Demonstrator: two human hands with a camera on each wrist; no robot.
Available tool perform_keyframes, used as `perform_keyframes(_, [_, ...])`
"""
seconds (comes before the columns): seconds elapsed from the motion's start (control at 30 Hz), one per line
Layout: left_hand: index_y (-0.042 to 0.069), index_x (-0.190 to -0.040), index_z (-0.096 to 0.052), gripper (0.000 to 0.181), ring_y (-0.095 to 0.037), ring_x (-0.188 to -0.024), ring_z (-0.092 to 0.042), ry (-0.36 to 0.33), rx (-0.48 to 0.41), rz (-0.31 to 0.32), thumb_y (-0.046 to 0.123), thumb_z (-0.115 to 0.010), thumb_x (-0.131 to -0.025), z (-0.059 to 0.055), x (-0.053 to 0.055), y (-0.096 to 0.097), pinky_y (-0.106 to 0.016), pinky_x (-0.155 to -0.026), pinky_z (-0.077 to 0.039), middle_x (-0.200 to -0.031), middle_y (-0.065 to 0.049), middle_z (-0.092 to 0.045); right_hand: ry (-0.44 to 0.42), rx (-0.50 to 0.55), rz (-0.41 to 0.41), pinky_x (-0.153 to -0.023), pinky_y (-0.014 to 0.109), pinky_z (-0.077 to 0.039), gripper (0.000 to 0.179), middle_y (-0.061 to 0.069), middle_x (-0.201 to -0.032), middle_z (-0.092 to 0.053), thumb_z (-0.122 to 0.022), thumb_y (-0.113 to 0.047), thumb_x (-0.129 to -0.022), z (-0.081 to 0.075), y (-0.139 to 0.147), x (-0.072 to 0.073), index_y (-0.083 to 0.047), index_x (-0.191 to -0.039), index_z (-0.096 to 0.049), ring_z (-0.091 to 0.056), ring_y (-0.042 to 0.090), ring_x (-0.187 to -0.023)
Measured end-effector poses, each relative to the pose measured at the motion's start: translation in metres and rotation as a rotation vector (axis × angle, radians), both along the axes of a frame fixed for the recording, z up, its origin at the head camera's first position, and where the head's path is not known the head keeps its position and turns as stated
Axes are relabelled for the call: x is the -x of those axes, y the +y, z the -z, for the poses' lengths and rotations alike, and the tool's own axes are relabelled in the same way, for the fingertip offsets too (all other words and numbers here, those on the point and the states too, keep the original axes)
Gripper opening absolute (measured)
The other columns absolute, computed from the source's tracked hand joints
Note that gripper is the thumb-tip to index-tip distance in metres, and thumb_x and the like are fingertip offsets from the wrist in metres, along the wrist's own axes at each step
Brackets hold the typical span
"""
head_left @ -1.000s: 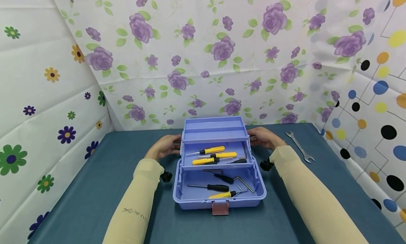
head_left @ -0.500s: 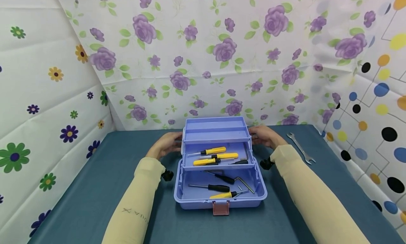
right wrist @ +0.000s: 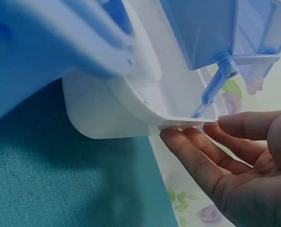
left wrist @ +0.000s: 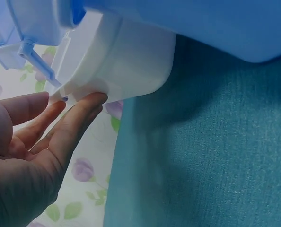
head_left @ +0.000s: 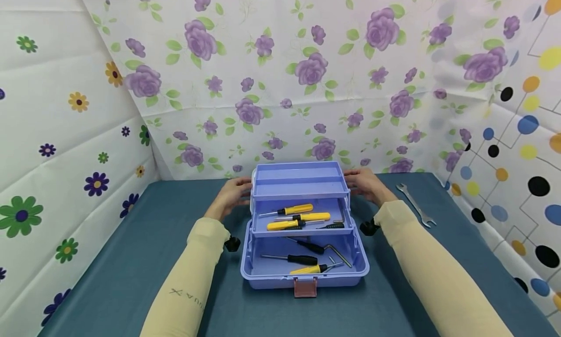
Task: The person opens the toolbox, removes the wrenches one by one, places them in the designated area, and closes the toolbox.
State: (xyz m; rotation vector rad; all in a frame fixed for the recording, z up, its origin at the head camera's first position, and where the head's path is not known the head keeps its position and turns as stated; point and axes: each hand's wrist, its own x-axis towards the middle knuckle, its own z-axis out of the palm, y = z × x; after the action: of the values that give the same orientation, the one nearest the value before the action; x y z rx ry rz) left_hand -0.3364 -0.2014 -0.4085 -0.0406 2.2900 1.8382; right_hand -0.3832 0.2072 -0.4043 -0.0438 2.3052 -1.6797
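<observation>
A blue toolbox (head_left: pixel 263 282) stands unfolded, its trays stepped above the base. At its back hangs a whitish lid (left wrist: pixel 136 61). My left hand (head_left: pixel 230 196) pinches the lid's rim on the left, fingers against the outer side and thumb at the edge. On the opposite side my right hand (right wrist: pixel 240 165) holds the rim the same way, fingertips under it. The middle tray (head_left: pixel 302 233) carries several yellow-handled screwdrivers (head_left: pixel 280 225). A black-handled screwdriver (head_left: pixel 302 260), a bent hex key (head_left: pixel 344 259) and other tools lie in the base. The top tray (head_left: pixel 300 188) shows bare compartments.
A double-ended wrench (head_left: pixel 416 205) lies on the dark teal table (head_left: pixel 166 259) to the right. A brown clasp (head_left: pixel 305 288) hangs from the box's front. A flowered cloth wall (head_left: pixel 280 132) rises close behind the box, with patterned cloth on both sides.
Both hands have risen slightly at the lid. The trays have shifted a little down toward the front, covering more of the base's back. The tools and wrench stay put.
</observation>
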Motion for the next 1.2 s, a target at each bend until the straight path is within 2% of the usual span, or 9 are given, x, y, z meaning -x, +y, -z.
perform_keyframes(0.17, [0.003,-0.153,-0.048,0.044,-0.037,-0.135,-0.055,0.027,-0.022,-0.010,0.020,-0.052,-0.112,-0.004,-0.001,0.000,-0.040,-0.097,-0.060,-0.151,-0.019,-0.051,0.066,0.026,-0.010,-0.097,0.043,-0.059,0.046,0.026,-0.145,-0.055,-0.055,-0.019,-0.110,-0.006,0.000,-0.007,0.004,-0.149,-0.050,-0.065,0.029,-0.119])
perform_keyframes(0.33, [0.003,-0.150,-0.050,0.042,-0.035,-0.131,-0.057,0.059,-0.046,-0.027,0.015,-0.053,-0.111,-0.011,-0.005,0.000,-0.032,-0.083,-0.062,-0.149,-0.018,-0.053,0.126,0.053,-0.014,-0.096,0.044,-0.060,0.043,0.025,-0.142,-0.057,-0.057,-0.017,-0.109,-0.008,0.001,-0.010,0.004,-0.146,-0.054,-0.065,0.030,-0.117])
perform_keyframes(0.4, [0.003,-0.150,-0.050,0.041,-0.034,-0.131,-0.057,0.079,-0.053,-0.033,0.015,-0.053,-0.111,-0.013,-0.008,0.000,-0.032,-0.082,-0.062,-0.149,-0.018,-0.053,0.158,0.054,-0.019,-0.095,0.044,-0.060,0.043,0.025,-0.141,-0.057,-0.058,-0.018,-0.108,-0.009,0.001,-0.011,0.003,-0.146,-0.055,-0.065,0.029,-0.116])
perform_keyframes(0.67, [0.003,-0.149,-0.048,0.040,-0.034,-0.133,-0.054,0.175,-0.088,-0.005,0.013,-0.053,-0.111,-0.019,-0.016,-0.001,-0.047,-0.097,-0.059,-0.148,-0.019,-0.051,0.309,0.069,-0.014,-0.100,0.053,-0.055,0.045,0.022,-0.138,-0.057,-0.061,-0.020,-0.108,-0.016,0.005,-0.027,0.004,-0.145,-0.056,-0.066,0.016,-0.106])
perform_keyframes(0.83, [0.001,-0.145,-0.049,0.037,-0.036,-0.131,-0.054,0.257,-0.080,0.019,0.011,-0.054,-0.110,-0.023,-0.022,-0.004,-0.049,-0.096,-0.059,-0.145,-0.020,-0.050,0.370,0.099,-0.018,-0.099,0.050,-0.057,0.045,0.023,-0.137,-0.056,-0.062,-0.020,-0.107,-0.019,0.006,-0.037,0.006,-0.144,-0.056,-0.066,0.009,-0.103])
perform_keyframes(0.97, [-0.001,-0.144,-0.047,0.037,-0.038,-0.132,-0.054,0.290,-0.089,0.027,0.009,-0.055,-0.109,-0.025,-0.026,-0.004,-0.051,-0.097,-0.059,-0.147,-0.022,-0.049,0.429,0.122,-0.011,-0.097,0.050,-0.057,0.042,0.024,-0.134,-0.057,-0.063,-0.018,-0.107,-0.020,0.006,-0.044,0.007,-0.140,-0.059,-0.067,0.009,-0.103])
perform_keyframes(1.2, [-0.001,-0.144,-0.047,0.037,-0.039,-0.132,-0.054,0.327,-0.095,0.021,0.009,-0.055,-0.109,-0.027,-0.034,-0.003,-0.051,-0.098,-0.058,-0.148,-0.022,-0.048,0.498,0.155,0.008,-0.094,0.048,-0.059,0.038,0.011,-0.125,-0.062,-0.064,-0.016,-0.106,-0.019,0.006,-0.051,0.007,-0.136,-0.061,-0.068,0.010,-0.104])
